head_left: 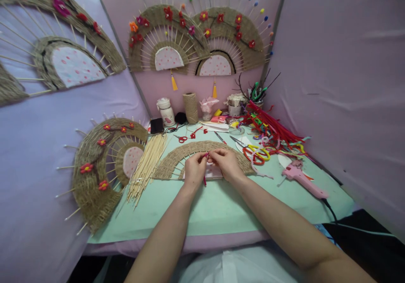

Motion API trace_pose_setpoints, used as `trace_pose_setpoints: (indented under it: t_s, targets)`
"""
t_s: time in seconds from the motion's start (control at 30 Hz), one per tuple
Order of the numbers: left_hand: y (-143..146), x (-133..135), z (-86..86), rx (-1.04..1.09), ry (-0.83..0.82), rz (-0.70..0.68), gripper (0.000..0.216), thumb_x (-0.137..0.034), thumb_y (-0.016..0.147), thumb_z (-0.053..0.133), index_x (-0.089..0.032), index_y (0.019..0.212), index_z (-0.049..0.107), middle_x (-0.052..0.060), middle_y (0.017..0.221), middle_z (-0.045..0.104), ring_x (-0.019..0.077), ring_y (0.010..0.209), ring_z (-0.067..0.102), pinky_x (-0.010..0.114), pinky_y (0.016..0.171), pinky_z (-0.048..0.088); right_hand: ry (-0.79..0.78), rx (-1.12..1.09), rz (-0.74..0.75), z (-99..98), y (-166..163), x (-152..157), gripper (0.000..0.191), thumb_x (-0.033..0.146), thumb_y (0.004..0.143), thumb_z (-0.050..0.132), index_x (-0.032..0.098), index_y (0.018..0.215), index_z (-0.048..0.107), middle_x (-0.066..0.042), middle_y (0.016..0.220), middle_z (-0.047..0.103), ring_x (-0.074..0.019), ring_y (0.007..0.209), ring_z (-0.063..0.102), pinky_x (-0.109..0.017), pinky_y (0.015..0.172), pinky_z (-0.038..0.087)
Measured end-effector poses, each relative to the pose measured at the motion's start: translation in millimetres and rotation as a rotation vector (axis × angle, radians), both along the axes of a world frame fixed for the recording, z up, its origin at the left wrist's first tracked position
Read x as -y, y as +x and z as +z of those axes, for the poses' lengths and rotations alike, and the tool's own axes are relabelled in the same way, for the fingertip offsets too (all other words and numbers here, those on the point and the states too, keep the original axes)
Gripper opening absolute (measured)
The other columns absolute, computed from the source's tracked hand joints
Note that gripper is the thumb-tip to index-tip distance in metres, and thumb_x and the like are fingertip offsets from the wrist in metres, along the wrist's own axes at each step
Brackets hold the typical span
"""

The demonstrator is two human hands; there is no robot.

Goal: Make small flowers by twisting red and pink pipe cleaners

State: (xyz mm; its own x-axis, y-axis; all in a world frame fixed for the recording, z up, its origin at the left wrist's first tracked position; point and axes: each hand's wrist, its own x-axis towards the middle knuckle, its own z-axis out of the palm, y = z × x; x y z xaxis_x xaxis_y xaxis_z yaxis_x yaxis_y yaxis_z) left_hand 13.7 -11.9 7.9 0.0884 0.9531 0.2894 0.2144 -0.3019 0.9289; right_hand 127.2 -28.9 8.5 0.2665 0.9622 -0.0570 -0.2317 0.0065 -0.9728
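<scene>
My left hand (pixel 195 169) and my right hand (pixel 226 163) meet in front of me, fingertips pinched together on a dark pink pipe cleaner (pixel 205 181). One end of it hangs below my left fingers, while the part between the fingertips looks bent into a small shape, mostly hidden. Beneath both hands lies a half-round fan (pixel 180 153) woven from brown twine over thin sticks, its pale centre partly covered. Beyond it are small red pipe-cleaner flowers (pixel 193 135), red-handled small scissors (pixel 182 139) and a craft knife (pixel 220 138).
A bundle of thin sticks (pixel 147 164) lies left, beside a finished fan (pixel 95 169) leaning on the wall. To the right are larger scissors (pixel 257 150), a pink glue gun (pixel 303 180) with cord, and heaped pipe cleaners (pixel 275 126). A twine spool (pixel 190 107) stands behind.
</scene>
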Motion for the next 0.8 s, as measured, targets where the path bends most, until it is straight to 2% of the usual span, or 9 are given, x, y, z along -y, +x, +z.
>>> trace_pose_setpoints:
  t_s: [0.13, 0.27, 0.37, 0.47, 0.57, 0.8]
  targets:
    - [-2, -4, -1.4, 0.046, -0.057, 0.010, 0.013, -0.023, 0.068, 0.061, -0.018, 0.077, 0.070, 0.005, 0.074, 0.069, 0.0167, 0.068, 0.060, 0.027, 0.069, 0.044, -0.022, -0.043, 0.058, 4.1, 1, 3, 0.016, 0.030, 0.063, 0.064, 0.015, 0.070, 0.064, -0.004, 0.066, 0.065, -0.0123, 0.056, 0.056, -0.023, 0.051, 0.042]
    - [-6, -6, 1.7, 0.191, -0.253, -0.074, 0.021, -0.031, 0.066, 0.065, -0.014, 0.077, 0.069, 0.006, 0.072, 0.068, 0.0149, 0.063, 0.059, 0.025, 0.061, 0.044, -0.030, 0.161, 0.083, 7.4, 6, 4, 0.022, 0.034, 0.064, 0.064, 0.014, 0.074, 0.066, -0.003, 0.066, 0.064, -0.0100, 0.052, 0.050, -0.021, 0.046, 0.036]
    - [-9, -6, 4.5, 0.239, -0.336, -0.137, 0.023, -0.032, 0.063, 0.068, -0.013, 0.076, 0.068, 0.005, 0.069, 0.067, 0.0135, 0.060, 0.058, 0.024, 0.058, 0.043, 0.076, 0.272, 0.097, 6.6, 11, 3, 0.027, 0.033, 0.065, 0.064, 0.015, 0.084, 0.066, -0.003, 0.076, 0.065, -0.0123, 0.061, 0.054, -0.022, 0.053, 0.040]
    - [-10, -5, 6.2, 0.228, -0.344, -0.184, 0.024, -0.033, 0.064, 0.067, -0.013, 0.076, 0.068, 0.005, 0.068, 0.066, 0.0134, 0.060, 0.057, 0.023, 0.058, 0.042, 0.206, 0.368, 0.154, 4.7, 15, 0, 0.024, 0.029, 0.068, 0.061, 0.016, 0.088, 0.065, -0.004, 0.082, 0.066, -0.0145, 0.071, 0.058, -0.025, 0.064, 0.044]
    - [-9, -4, 8.9, 0.215, -0.327, -0.212, 0.026, -0.034, 0.064, 0.067, -0.012, 0.078, 0.068, 0.006, 0.070, 0.067, 0.0140, 0.063, 0.057, 0.025, 0.061, 0.043, 0.278, 0.506, 0.155, 4.6, 17, 0, 0.016, 0.026, 0.073, 0.056, 0.017, 0.082, 0.066, -0.004, 0.082, 0.067, -0.0157, 0.076, 0.059, -0.028, 0.072, 0.044]
    - [-6, -3, 11.5, 0.261, -0.299, -0.180, 0.025, -0.034, 0.064, 0.066, -0.012, 0.076, 0.067, 0.004, 0.070, 0.065, 0.0125, 0.063, 0.056, 0.024, 0.062, 0.044, 0.413, 0.741, 0.069, 8.0, 15, 3, 0.012, 0.025, 0.079, 0.052, 0.018, 0.079, 0.062, -0.003, 0.077, 0.064, -0.0157, 0.074, 0.056, -0.027, 0.069, 0.041]
